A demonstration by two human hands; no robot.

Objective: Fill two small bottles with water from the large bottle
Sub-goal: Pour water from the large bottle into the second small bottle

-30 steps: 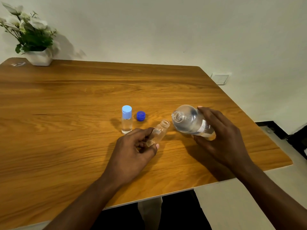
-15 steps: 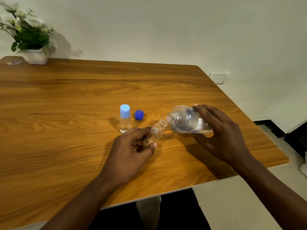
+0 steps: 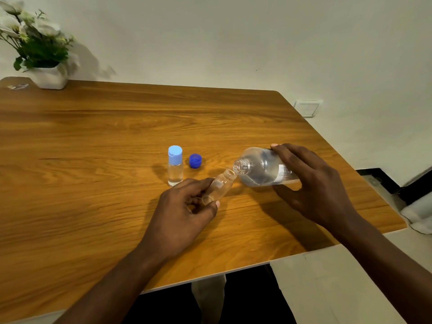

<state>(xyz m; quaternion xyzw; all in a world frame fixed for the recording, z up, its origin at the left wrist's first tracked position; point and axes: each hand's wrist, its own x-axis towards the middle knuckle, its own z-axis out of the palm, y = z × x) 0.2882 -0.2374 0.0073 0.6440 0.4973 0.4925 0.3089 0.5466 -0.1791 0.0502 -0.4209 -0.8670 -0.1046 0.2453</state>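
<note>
Wooden table (image 3: 93, 206), light wall behind. Far left corner: white pot (image 3: 50, 77) with green leaves and pale flowers. A wall plate (image 3: 307, 108) shows past the table's right edge.

Mid-table, a capped small bottle (image 3: 175, 167) stands upright with a pale blue lid and a clear body; its fill level is hard to judge. Just to its right, apart from it, a dark blue cap (image 3: 195, 161) lies on the wood. Both sit just beyond the left hand and to the left of where the two open bottle mouths meet.

Left hand (image 3: 184, 216): fingers and thumb curled round the base of the open small bottle (image 3: 222, 187), pinching it. The bottle is tilted, neck pointing up and to the right, held just over the table. The fingers hide part of its lower end.

Right hand (image 3: 313, 185): wrapped round the rear half of the large bottle (image 3: 261, 168), fingers over the top, thumb beneath, covering most of the label. The bottle lies nearly on its side, uncapped, mouth pointing left and slightly down. Water pools along its lower side. Its mouth sits at the rim of the open small bottle; touching or a hair apart, cannot tell. Whether water is flowing cannot be made out.
</note>
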